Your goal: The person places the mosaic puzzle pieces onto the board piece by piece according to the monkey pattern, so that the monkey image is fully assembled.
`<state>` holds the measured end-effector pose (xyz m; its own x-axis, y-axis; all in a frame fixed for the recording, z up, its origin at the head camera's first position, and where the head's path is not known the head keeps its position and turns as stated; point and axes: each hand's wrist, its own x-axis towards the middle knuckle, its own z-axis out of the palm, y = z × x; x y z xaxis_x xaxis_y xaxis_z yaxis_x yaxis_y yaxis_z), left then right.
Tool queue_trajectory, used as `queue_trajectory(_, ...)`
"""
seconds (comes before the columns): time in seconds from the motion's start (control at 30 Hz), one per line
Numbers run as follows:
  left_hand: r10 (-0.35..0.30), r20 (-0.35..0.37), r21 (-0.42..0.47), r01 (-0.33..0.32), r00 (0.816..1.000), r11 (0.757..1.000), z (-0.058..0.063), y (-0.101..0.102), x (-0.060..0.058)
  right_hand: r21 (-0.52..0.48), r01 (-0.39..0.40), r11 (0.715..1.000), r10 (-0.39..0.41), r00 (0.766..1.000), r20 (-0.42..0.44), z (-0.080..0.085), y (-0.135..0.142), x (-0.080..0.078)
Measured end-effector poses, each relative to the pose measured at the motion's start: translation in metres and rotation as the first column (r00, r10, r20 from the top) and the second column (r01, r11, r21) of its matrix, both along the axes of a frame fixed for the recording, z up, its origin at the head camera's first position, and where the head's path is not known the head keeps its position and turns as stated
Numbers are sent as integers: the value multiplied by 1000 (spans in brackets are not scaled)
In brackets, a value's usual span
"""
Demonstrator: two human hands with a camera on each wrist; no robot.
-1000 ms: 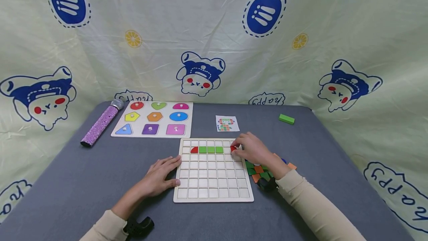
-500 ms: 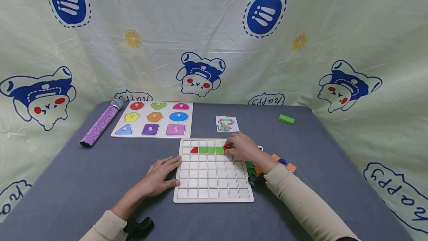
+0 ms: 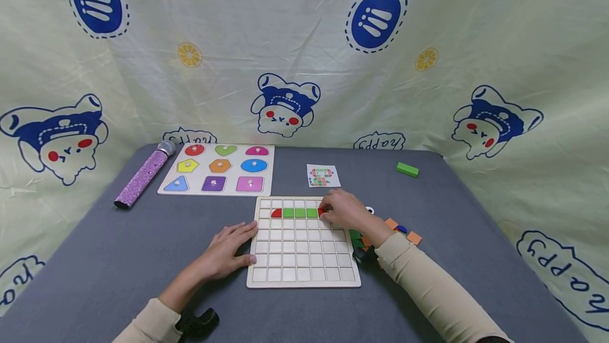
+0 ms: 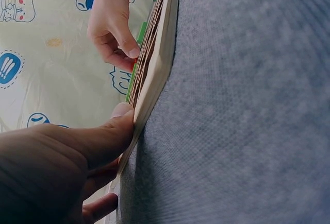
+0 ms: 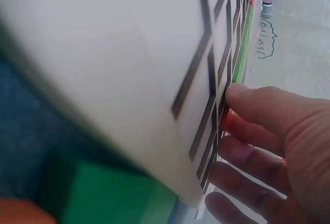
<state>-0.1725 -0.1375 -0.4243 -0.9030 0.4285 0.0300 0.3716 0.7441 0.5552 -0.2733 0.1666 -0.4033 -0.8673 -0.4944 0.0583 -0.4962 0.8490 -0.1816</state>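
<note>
A pale wooden grid board (image 3: 304, 284) lies on the grey table. One row of it bears a red quarter-round tile (image 3: 276, 214) followed by three green square tiles (image 3: 300, 213). At the right end of that row my right hand (image 3: 351, 212) pinches another red tile (image 3: 321, 211) between thumb and fingers, right beside the last green square. Its shape is largely covered by the fingers. My left hand (image 3: 225, 253) rests against the board's left edge with fingers extended; in the left wrist view its thumb (image 4: 121, 113) lies on the rim.
Loose green, orange and blue tiles (image 3: 414, 238) lie right of the board, partly under my right forearm. Behind it are a small pattern card (image 3: 323, 176) and a shape puzzle (image 3: 230, 193). A glittery purple microphone (image 3: 145, 175) lies far left, a green block (image 3: 407, 169) far right.
My right hand has moved left along the row with the red tile, up to the green squares, and has stayed there for the last half second. The left hand has not moved.
</note>
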Motion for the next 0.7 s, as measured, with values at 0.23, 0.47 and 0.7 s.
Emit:
queue_trajectory(0.23, 6, 4, 0, -6, 1000, 1000, 0, 0, 0, -11, -2, 1000, 2, 1000, 2, -1, 1, 0)
queue_trajectory(0.47, 7, 4, -5, -7, 1000, 1000, -1, 1, -1, -74, 32, 997, -30, 999, 34, 5, 7, 3)
queue_trajectory(0.7, 6, 3, -3, -6, 1000, 1000, -1, 1, 0, -124, 43, 991, -42, 999, 11, 18, 24, 9)
